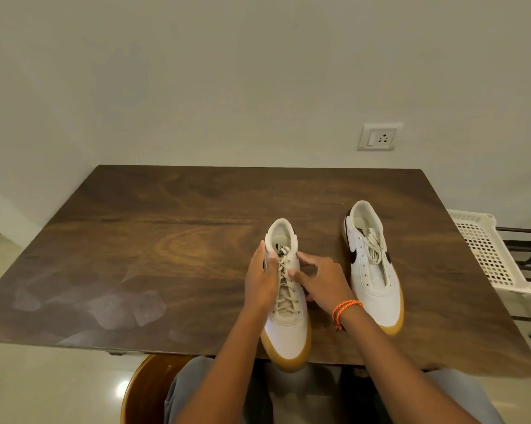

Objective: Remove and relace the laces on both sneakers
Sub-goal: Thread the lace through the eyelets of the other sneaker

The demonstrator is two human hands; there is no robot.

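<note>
While your left hand point(262, 278) clamps the near sneaker point(285, 296) steady on the table point(166, 240), your right hand point(322, 281) pinches its laces point(284, 270) beside that grip; the second sneaker point(373, 264) waits further right, partly unlaced.

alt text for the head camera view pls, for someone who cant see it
Both hands work a white gum-soled sneaker at the near edge of a dark wooden table: the left hand grips its side, the right hand touches its laces. A matching second sneaker, laces loosened, lies to the right.
</note>
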